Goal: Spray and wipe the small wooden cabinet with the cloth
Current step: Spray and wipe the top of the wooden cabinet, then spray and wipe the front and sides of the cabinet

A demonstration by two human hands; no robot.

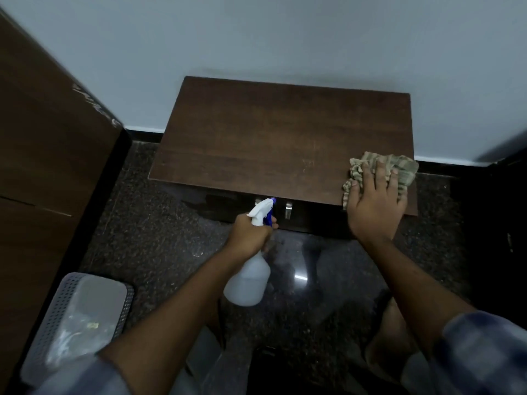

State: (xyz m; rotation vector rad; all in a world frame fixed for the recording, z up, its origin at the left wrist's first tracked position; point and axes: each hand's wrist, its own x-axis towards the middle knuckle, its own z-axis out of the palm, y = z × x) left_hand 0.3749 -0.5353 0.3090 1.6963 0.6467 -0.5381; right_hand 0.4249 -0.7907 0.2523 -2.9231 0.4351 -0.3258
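The small dark wooden cabinet (pixel 271 138) stands against the pale wall, its flat top facing me. My right hand (pixel 376 198) presses flat on a striped beige cloth (pixel 399 169) at the top's front right corner, fingers spread. My left hand (pixel 251 232) grips the neck of a translucent spray bottle (pixel 248 280) with a white and blue nozzle (pixel 263 209), held in front of the cabinet's front edge with the nozzle aimed toward the cabinet. Two metal handles (pixel 288 209) show on the cabinet's shadowed front.
A tall brown wooden panel (pixel 48 138) rises at the left. A grey perforated bin (pixel 77 323) with a plastic liner sits at the lower left. The floor (pixel 159 223) is dark speckled stone. Dark furniture (pixel 502 223) stands at the right edge.
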